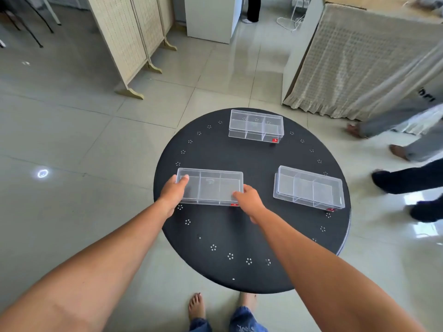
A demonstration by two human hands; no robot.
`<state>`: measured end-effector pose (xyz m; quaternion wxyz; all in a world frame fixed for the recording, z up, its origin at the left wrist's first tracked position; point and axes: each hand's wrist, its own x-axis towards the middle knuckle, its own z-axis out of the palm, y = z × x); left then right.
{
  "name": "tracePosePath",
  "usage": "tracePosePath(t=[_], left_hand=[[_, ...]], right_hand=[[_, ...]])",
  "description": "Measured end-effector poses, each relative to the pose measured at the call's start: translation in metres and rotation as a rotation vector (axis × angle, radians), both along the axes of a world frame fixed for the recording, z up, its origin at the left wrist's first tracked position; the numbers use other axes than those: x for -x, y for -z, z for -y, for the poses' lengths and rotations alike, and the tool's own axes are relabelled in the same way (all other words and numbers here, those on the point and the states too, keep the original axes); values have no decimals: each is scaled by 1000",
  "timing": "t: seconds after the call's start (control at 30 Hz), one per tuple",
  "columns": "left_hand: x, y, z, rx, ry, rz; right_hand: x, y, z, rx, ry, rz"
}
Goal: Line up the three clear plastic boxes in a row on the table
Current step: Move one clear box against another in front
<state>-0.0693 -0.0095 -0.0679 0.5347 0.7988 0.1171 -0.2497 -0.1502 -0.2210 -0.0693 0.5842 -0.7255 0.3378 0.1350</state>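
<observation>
Three clear plastic boxes with inner dividers rest on a round black table (251, 236). The near-left box (211, 186) is gripped at both short ends: my left hand (173, 194) holds its left end with the thumb on the lid, and my right hand (249, 202) holds its near right corner. A second box (309, 188) lies to the right, slightly turned, near the table's right edge. The third box (256, 126) sits at the far side of the table. All three are apart from each other.
The table stands on a tiled floor. Folding screens (134, 39) stand at the back left, and a cloth-covered piece of furniture (359, 63) at the back right. Other people's legs and feet (395, 149) are close to the table's right side. My bare feet (196, 307) are below the near edge.
</observation>
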Motion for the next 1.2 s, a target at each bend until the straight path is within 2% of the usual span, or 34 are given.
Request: tracePosePath(t=[0.47, 0.87, 0.97, 1.03, 1.2], left_hand=[[68, -5, 62, 86, 156, -71], [85, -3, 89, 82, 175, -63], [85, -5, 93, 13, 169, -61], [83, -8, 96, -101, 153, -35], [63, -22, 110, -268, 195, 163]], right_hand=[[79, -5, 58, 117, 159, 6], [97, 9, 80, 147, 210, -50], [96, 11, 83, 152, 191, -62], [95, 10, 84, 172, 197, -69], [92, -6, 111, 341, 373, -57]])
